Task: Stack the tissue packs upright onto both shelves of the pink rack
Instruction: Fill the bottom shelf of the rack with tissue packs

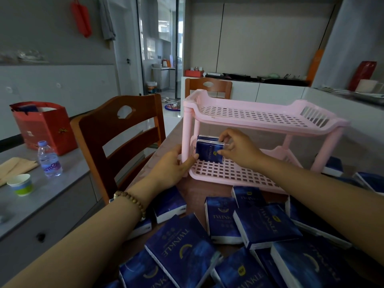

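A pink two-shelf rack [249,119] stands on the brown table. Two dark blue tissue packs [208,151] stand upright at the left end of its lower shelf [228,173], one behind the other. My right hand [236,146] pinches the front pack at its right edge and top. My left hand [174,165] grips the rack's front left post, its thumb touching the pack's lower left side. The upper shelf [255,115] holds nothing. Several more blue packs [239,235] lie flat in a loose pile near me.
A wooden chair [118,138] stands left of the table and another chair [207,86] behind the rack. On the grey cabinet at left are a water bottle [49,159], a paper cup [20,185] and a red bag [43,127]. More packs [369,179] lie right of the rack.
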`<action>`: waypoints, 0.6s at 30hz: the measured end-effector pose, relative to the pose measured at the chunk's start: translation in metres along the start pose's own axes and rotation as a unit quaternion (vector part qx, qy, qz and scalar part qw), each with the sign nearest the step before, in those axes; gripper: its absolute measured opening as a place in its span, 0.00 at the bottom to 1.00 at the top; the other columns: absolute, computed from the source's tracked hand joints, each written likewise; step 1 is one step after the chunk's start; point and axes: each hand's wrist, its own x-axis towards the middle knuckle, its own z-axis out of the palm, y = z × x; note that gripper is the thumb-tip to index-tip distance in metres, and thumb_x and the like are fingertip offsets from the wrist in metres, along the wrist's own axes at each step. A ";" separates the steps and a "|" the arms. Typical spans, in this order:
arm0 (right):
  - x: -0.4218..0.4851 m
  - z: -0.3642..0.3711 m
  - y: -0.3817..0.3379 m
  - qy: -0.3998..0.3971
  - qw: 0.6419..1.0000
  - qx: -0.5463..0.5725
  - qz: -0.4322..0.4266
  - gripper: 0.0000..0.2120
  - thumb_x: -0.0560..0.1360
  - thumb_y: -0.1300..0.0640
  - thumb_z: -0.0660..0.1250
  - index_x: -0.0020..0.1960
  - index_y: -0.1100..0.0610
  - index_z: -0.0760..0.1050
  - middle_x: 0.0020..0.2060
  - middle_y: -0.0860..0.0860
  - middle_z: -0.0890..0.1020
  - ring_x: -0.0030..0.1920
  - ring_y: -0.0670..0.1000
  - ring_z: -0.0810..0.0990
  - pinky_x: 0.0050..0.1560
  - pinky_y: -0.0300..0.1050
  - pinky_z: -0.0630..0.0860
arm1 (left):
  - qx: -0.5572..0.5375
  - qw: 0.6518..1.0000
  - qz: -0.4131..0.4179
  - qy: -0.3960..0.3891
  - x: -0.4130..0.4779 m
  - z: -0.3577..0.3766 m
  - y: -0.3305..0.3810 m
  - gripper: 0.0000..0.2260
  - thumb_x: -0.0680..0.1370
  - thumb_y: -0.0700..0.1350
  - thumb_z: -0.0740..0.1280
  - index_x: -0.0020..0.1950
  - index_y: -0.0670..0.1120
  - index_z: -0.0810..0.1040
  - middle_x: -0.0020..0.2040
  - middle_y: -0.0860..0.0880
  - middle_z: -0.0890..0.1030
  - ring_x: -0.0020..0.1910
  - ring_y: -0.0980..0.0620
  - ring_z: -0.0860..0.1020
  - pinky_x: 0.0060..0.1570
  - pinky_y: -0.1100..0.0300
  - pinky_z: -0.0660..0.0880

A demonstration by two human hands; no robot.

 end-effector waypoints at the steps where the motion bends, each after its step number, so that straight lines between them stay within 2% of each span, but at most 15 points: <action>1: 0.000 0.000 0.000 0.004 1.000 0.005 0.002 0.12 0.70 0.64 0.71 0.49 0.57 0.71 0.48 0.52 0.72 0.38 0.47 0.73 0.33 0.26 0.68 | 0.002 1.000 0.001 0.000 0.000 0.000 0.000 0.22 0.79 0.51 0.62 0.70 0.45 0.65 0.60 0.47 0.76 0.50 0.54 0.75 0.40 0.69 0.73; 6: 0.001 0.000 0.001 0.023 1.000 -0.013 0.011 0.13 0.71 0.61 0.71 0.52 0.58 0.70 0.51 0.53 0.72 0.44 0.49 0.73 0.34 0.27 0.67 | 0.007 1.000 -0.003 -0.004 0.001 -0.001 0.000 0.23 0.78 0.51 0.62 0.70 0.44 0.65 0.62 0.44 0.76 0.50 0.52 0.75 0.48 0.63 0.73; 10: 0.000 -0.002 0.002 0.018 0.999 -0.027 0.010 0.15 0.70 0.58 0.73 0.51 0.54 0.69 0.52 0.51 0.73 0.48 0.49 0.74 0.45 0.39 0.69 | 0.006 1.000 -0.001 -0.005 0.000 0.000 0.000 0.23 0.78 0.51 0.62 0.70 0.44 0.65 0.61 0.45 0.76 0.52 0.51 0.77 0.50 0.60 0.75; 13: 0.000 -0.008 0.000 -0.001 0.999 -0.031 0.016 0.17 0.70 0.56 0.72 0.55 0.56 0.70 0.54 0.51 0.72 0.49 0.49 0.73 0.48 0.42 0.69 | 0.007 1.000 -0.002 -0.005 0.002 0.000 -0.003 0.22 0.78 0.52 0.62 0.69 0.44 0.66 0.61 0.44 0.77 0.54 0.48 0.78 0.53 0.56 0.77; 16: -0.005 -0.017 -0.005 -0.032 0.998 -0.026 0.038 0.19 0.72 0.52 0.71 0.59 0.54 0.69 0.60 0.51 0.72 0.52 0.48 0.73 0.51 0.42 0.69 | 0.007 1.000 0.005 -0.005 0.002 -0.001 -0.001 0.22 0.78 0.51 0.63 0.69 0.44 0.66 0.60 0.46 0.77 0.51 0.51 0.77 0.46 0.64 0.75; 18: -0.016 -0.029 -0.011 -0.057 0.997 -0.010 0.049 0.21 0.72 0.50 0.70 0.62 0.53 0.68 0.63 0.49 0.71 0.53 0.48 0.75 0.49 0.41 0.71 | 0.000 1.000 0.008 -0.010 0.000 -0.003 0.005 0.23 0.77 0.50 0.64 0.70 0.45 0.65 0.61 0.47 0.76 0.51 0.53 0.76 0.42 0.68 0.73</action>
